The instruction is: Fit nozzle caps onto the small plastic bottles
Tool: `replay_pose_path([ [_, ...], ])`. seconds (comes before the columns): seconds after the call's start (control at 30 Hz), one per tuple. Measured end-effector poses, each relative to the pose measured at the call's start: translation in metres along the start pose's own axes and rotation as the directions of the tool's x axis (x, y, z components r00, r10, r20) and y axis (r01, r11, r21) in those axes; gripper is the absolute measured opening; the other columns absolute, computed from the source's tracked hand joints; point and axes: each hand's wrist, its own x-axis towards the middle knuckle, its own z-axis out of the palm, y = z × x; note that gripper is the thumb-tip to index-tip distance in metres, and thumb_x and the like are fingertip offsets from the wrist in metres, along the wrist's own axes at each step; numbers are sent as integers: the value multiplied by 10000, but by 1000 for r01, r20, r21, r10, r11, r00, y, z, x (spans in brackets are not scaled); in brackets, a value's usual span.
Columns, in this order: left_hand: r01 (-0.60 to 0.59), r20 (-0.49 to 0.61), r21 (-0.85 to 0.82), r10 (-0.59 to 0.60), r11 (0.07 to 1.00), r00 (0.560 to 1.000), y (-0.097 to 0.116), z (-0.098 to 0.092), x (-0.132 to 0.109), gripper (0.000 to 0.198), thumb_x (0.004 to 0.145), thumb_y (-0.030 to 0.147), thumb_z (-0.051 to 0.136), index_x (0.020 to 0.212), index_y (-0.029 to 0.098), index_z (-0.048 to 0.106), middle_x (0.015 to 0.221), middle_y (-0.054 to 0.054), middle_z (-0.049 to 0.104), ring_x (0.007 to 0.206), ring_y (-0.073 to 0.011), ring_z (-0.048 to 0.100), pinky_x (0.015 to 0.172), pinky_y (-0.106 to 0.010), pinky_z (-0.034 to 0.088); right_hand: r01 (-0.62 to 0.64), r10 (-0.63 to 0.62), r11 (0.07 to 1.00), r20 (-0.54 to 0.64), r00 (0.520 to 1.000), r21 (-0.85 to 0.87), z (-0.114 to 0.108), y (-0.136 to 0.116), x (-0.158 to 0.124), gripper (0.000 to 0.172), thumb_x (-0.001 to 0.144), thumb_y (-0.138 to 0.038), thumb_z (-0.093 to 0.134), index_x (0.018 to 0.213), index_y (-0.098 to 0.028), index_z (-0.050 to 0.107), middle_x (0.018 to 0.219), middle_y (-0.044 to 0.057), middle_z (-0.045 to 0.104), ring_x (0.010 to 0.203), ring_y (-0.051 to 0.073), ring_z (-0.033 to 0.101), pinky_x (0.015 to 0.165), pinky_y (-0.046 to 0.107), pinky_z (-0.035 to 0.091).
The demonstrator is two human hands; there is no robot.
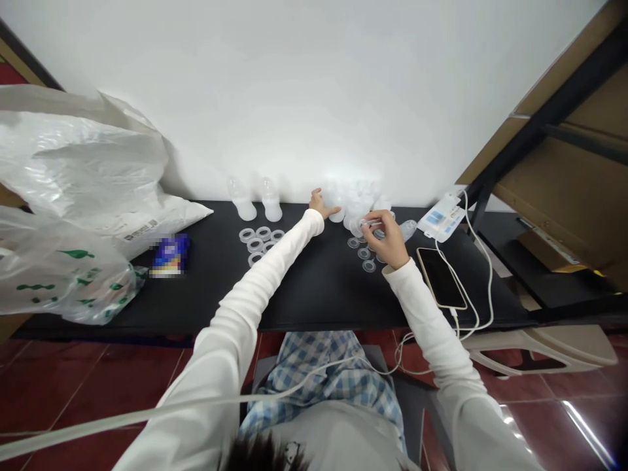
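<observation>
My left hand point(321, 204) reaches to the back of the black table, its fingers spread. Its thumb points at a white bottle point(336, 208) in a cluster of whitish bottles; whether they touch, I cannot tell. My right hand point(387, 241) is pinched on a small translucent piece in front of that cluster; the piece is partly hidden by the fingers. Just below lie several small clear discs point(364, 253). A clear dome-shaped piece point(408, 229) rests right of this hand. Two capped white bottles point(271, 204) stand left of my left hand, with several whitish rings point(247, 234) before them, some behind my sleeve.
Large plastic bags point(78, 176) and a blue packet point(170, 255) lie at left. To the right are a white power strip point(443, 217), a phone point(442, 278) and a looping white cable point(491, 288). A white wall closes off the back.
</observation>
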Motion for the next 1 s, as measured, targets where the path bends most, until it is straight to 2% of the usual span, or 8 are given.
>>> replay_pose_path([
  [0.2, -1, -32, 323, 12, 946, 999, 10, 7, -13, 614, 699, 353, 818, 1170, 204, 454, 1329, -149, 513, 1283, -315, 485, 1061, -422, 362, -75, 76, 997, -39, 996, 28, 0, 3, 7, 304, 883, -460, 620, 1084, -232, 602, 936, 32, 639, 798, 151, 632, 717, 304, 576],
  [0.4, -143, 19, 82, 141, 986, 990, 6, -14, -39, 555, 611, 270, 861, 1070, 213, 555, 994, -65, 633, 1075, -318, 608, 997, -458, 410, -70, 73, 996, -65, 995, 58, -8, 0, 21, 323, 885, -506, 621, 1079, -255, 682, 1076, 58, 674, 927, 186, 658, 857, 355, 584],
  [0.47, -317, 83, 25, 315, 948, 946, 2, -31, -57, 559, 611, 249, 849, 1108, 235, 592, 1009, -39, 635, 1057, -291, 618, 1002, -454, 426, -88, 95, 988, -55, 994, 124, -8, 1, 23, 338, 857, -515, 658, 1069, -253, 683, 1095, 55, 690, 932, 195, 671, 889, 380, 586],
  [0.57, -553, 126, 36, 546, 832, 829, -2, -61, -83, 570, 661, 269, 824, 1196, 249, 629, 1110, -54, 595, 1104, -256, 589, 1032, -444, 438, -137, 128, 965, 56, 990, 225, 0, 2, 24, 357, 800, -516, 723, 1030, -244, 684, 1068, 46, 712, 912, 200, 689, 895, 402, 598],
  [0.7, -628, 155, 77, 613, 774, 775, 4, -96, -103, 586, 693, 353, 830, 1248, 269, 661, 1085, -51, 572, 1053, -226, 597, 1047, -426, 455, -210, 149, 911, 192, 970, 355, 15, -2, 21, 367, 762, -504, 764, 1006, -243, 682, 1057, 42, 719, 941, 202, 701, 903, 402, 607],
  [0.8, -532, 251, -33, 522, 846, 815, 12, -115, -105, 620, 668, 443, 839, 1245, 281, 678, 1051, -41, 643, 1006, -232, 632, 1006, -430, 493, -211, 116, 876, 236, 965, 433, 19, -7, 21, 351, 753, -474, 784, 1005, -253, 679, 1130, 42, 709, 1023, 208, 697, 949, 405, 593],
  [0.87, -353, 401, -167, 391, 921, 829, 14, -123, -102, 597, 688, 537, 799, 1193, 233, 711, 973, -66, 703, 901, -242, 672, 887, -417, 553, -183, 66, 865, 255, 965, 467, 19, -12, 23, 331, 757, -463, 785, 993, -255, 682, 1179, 47, 698, 1091, 218, 681, 989, 413, 573],
  [1.0, 68, 702, -307, 177, 949, 690, 10, -126, -94, 672, 828, 715, 533, 949, 100, 774, 679, -155, 704, 558, -235, 646, 530, -372, 547, -151, -2, 890, 336, 942, 430, 18, -22, 28, 363, 755, -504, 772, 1006, -255, 689, 1191, 62, 691, 1129, 240, 662, 994, 423, 556],
])
